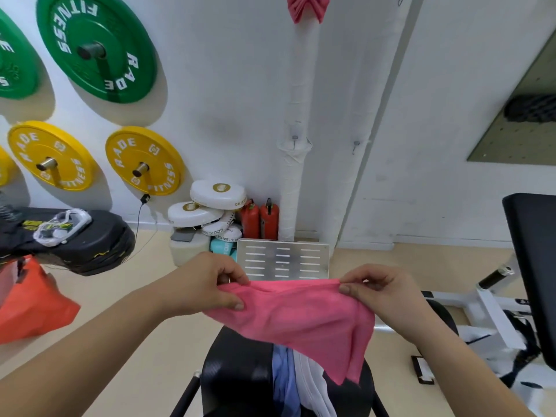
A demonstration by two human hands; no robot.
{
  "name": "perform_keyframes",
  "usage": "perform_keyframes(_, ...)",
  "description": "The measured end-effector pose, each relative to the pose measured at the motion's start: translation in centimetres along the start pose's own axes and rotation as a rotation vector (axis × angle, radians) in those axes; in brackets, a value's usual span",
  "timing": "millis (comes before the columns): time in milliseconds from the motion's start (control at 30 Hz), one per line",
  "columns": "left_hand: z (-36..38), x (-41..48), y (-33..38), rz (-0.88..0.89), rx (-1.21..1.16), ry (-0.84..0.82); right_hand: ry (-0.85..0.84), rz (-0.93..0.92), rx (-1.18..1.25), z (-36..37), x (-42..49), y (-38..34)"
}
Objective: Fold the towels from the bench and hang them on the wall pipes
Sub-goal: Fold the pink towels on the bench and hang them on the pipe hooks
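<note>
Now the left hand (207,284) and right hand (379,291) each pinch one top corner of the pink towel (301,320) — its long axis runs side to side between them, level. It hangs over the bench (234,371), the wall pipe (294,182) straight ahead beyond.

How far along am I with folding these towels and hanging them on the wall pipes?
Done: a first pink towel hangs at the top of the white wall pipe. In hand: your left hand and right hand pinch the top edge of a second pink towel, spread open, not yet folded. Left: a blue towel and a white towel lie on the black bench.
</note>
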State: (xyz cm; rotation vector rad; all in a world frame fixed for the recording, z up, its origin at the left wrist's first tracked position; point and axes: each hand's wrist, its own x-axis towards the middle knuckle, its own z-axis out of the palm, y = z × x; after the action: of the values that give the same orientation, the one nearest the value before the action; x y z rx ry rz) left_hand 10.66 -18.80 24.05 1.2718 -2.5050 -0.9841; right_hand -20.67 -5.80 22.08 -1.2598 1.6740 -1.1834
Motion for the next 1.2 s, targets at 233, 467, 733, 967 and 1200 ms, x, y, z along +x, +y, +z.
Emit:
perform_keyframes(233,-1.5,1.3,-2.0,0.187,0.204,-0.063,0.019,0.020,0.033,0.6,0.8,-0.1)
perform_keyframes(467,-0.8,1.8,-3.4,0.305,0.315,-0.072,0.091,0.036,0.013,-0.2,0.8,0.3)
perform_keyframes(733,-2.1,0.9,-4.0,0.379,0.382,-0.031,0.091,0.033,-0.077,-1.0,1.5,0.7)
perform_keyframes(967,-3.1,-0.5,-4.6,0.252,0.263,0.030,-0.099,0.030,-0.498,-1.5,2.5,1.3)
perform_keyframes(1200,-2.8,1.0,-4.0,0.017,0.029,0.193,-0.030,0.046,-0.430,-1.0,4.1,1.6)
